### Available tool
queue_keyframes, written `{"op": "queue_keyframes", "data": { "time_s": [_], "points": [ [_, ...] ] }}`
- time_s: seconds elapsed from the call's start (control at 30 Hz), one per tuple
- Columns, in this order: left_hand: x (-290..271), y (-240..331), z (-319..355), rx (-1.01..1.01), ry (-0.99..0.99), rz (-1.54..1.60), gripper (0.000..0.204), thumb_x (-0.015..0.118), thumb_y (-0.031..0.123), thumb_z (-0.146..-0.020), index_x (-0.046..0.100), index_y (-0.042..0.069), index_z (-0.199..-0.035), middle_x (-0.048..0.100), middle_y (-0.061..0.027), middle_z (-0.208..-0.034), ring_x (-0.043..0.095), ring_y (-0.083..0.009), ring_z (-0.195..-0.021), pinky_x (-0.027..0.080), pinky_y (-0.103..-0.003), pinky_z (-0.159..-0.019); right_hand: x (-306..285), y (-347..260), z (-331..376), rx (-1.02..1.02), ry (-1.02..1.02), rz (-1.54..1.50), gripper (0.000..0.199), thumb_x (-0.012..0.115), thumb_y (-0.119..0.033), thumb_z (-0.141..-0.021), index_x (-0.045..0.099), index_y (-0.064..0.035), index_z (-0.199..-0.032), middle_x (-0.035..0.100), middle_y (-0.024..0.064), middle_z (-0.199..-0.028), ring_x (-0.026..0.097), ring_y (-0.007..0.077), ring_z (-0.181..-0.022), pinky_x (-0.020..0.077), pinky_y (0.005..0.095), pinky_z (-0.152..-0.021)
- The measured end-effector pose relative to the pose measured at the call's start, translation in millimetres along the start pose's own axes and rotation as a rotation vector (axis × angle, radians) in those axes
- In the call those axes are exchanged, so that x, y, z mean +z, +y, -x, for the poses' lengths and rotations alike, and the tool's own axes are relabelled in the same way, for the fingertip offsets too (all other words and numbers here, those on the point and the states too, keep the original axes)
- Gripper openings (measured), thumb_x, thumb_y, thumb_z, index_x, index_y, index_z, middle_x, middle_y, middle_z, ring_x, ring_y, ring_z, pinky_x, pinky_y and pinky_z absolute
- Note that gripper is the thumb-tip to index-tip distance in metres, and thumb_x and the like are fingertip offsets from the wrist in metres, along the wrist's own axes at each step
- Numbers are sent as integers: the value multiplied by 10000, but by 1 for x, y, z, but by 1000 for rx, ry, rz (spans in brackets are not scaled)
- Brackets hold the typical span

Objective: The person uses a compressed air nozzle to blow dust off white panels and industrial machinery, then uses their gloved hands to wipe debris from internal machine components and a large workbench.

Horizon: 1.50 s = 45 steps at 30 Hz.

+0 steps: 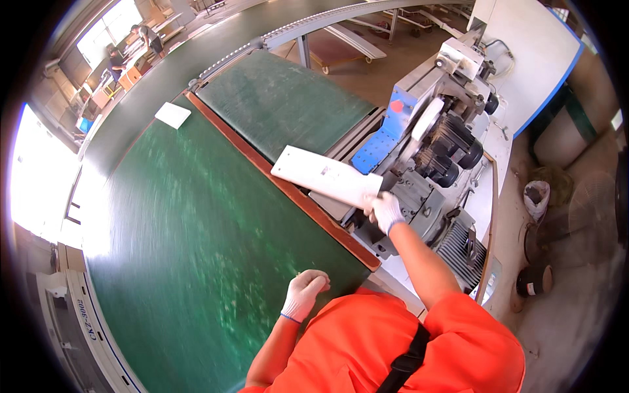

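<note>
A long white board (324, 175) with small holes near its ends lies slantwise across the red-brown rail (229, 134), between the green belts and the machine. My right hand (384, 211), in a white glove, grips its near right end, fingers closed on the edge. Above the wide green belt (196, 249), my left hand (305, 291), also gloved, is curled with the fingers pressed together; whether anything small sits in them is hidden. Farther along that belt rests a smaller white panel (173, 115), apart from both hands.
On the right stands a machine with black motors (452, 147) and a blue bracket (386, 145). A second green belt (282, 98) runs beyond the rail. A roller conveyor (314, 23) curves across the back. Two people (149, 40) work far off at the upper left. A white sack (536, 198) sits on the floor.
</note>
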<state>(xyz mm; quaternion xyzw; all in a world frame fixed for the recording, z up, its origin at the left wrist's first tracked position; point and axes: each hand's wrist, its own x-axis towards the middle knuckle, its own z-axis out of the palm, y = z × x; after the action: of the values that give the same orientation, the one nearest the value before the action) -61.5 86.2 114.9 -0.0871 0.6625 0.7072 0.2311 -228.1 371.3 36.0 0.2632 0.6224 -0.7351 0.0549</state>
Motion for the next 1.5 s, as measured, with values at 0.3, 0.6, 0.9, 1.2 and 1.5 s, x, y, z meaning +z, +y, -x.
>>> {"op": "queue_keyframes", "data": {
  "time_s": [0.3, 0.6, 0.9, 1.2, 1.5],
  "points": [
    [12, -8, -1, 206, -48, -300, 168, 620, 115, -934, 702, -16, -1000, 706, -65, -889, 656, -113, -813, 537, -263, -754, 48, 62, 153, 138, -413, 333, 220, 617, -248, -985, 665, -34, -1004, 647, 51, -806, 617, 129, -638, 491, 263, -536],
    [6, 3, 4, 540, -182, -466, 148, 671, 140, -895, 725, 29, -977, 705, -125, -926, 698, -245, -867, 557, -333, -790, -62, 91, 225, 172, -10, 118, 165, 584, -154, -976, 616, -59, -846, 610, 23, -749, 572, 112, -600, 477, 258, -529],
    [13, -14, 1, 536, 122, -265, 156, 682, 151, -926, 723, 31, -1017, 694, -84, -891, 654, -163, -814, 535, -306, -747, -9, 66, 184, -679, -425, 917, 274, 652, -297, -921, 732, -39, -963, 731, 175, -914, 721, 269, -713, 561, 366, -628],
    [23, -55, -2, 450, 446, -578, 264, 699, 277, -890, 749, 65, -1039, 731, -119, -1017, 699, -261, -967, 545, -370, -879, 28, 19, 136, -1444, -711, 1176, 591, 720, -502, -840, 654, -57, -1223, 604, 222, -1292, 573, 398, -1195, 445, 506, -1016],
    [25, -77, -22, 515, 808, -1321, 620, 666, 435, -884, 576, 53, -1365, 503, -189, -1475, 416, -399, -1410, 291, -563, -1177, 0, 77, 103, -1272, -468, 1292, 752, 700, -481, -841, 549, 31, -1370, 452, 277, -1476, 391, 461, -1396, 377, 542, -1111]
  ]
}}
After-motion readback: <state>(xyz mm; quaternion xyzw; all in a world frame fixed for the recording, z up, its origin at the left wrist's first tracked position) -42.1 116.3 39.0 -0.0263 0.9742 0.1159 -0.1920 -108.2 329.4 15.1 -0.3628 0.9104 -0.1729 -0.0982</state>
